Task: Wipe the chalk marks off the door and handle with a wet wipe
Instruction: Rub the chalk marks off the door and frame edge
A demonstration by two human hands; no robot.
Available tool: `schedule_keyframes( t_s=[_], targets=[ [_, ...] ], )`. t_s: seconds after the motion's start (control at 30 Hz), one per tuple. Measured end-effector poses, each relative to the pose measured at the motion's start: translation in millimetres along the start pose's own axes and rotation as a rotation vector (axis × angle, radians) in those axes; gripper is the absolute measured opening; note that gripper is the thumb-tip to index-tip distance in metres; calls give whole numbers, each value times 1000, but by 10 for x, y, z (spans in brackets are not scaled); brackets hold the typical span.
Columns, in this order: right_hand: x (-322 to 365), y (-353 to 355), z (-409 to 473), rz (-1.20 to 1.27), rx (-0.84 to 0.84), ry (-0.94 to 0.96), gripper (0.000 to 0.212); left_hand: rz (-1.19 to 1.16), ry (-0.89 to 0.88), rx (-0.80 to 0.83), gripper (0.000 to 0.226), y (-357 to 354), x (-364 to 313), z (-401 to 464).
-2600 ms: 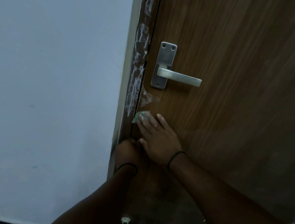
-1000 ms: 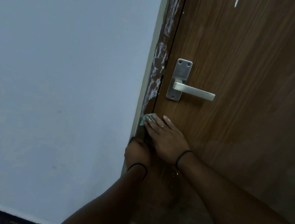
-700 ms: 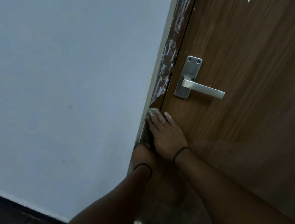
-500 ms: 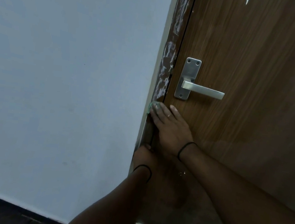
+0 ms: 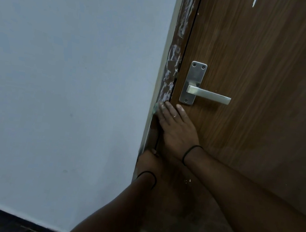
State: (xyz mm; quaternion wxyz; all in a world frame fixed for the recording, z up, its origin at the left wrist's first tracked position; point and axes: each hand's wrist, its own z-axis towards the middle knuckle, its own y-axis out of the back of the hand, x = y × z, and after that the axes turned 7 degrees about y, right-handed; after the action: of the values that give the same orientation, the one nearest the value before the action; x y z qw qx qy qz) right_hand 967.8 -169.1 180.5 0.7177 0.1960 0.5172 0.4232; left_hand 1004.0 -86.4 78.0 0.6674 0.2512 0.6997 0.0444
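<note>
Pressing wet wipe (image 5: 155, 109) flat-fingered, right hand (image 5: 175, 130) works door frame (image 5: 169, 75) below handle (image 5: 207, 94). Left hand (image 5: 147, 160) rests lower, grip unclear. Chalk marks (image 5: 172, 64) above remain; handle untouched.

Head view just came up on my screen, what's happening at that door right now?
A person is wiping chalk off the door frame. The right hand presses a greenish wet wipe flat against the frame strip, just below the lever handle. White chalk scribbles cover the strip above the wipe, up to the top of the view; a stray mark sits high on the wooden door. The left hand rests against the frame lower down; its fingers are hidden.
</note>
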Motion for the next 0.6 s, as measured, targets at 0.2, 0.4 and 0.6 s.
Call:
schedule_keyframes(
  t_s=[0.2,0.4,0.6],
  targets=[
    [34,191,116,-77,-48,-11,51,-53,-55,-170,17,83,-161,-12],
    [-206,530,459,35,-149,91,6,-111,-142,-197,18,101,-305,-99],
    [-235,687,677,151,-205,-80,11,-137,-142,-204,23,94,-249,-106]
  ],
)
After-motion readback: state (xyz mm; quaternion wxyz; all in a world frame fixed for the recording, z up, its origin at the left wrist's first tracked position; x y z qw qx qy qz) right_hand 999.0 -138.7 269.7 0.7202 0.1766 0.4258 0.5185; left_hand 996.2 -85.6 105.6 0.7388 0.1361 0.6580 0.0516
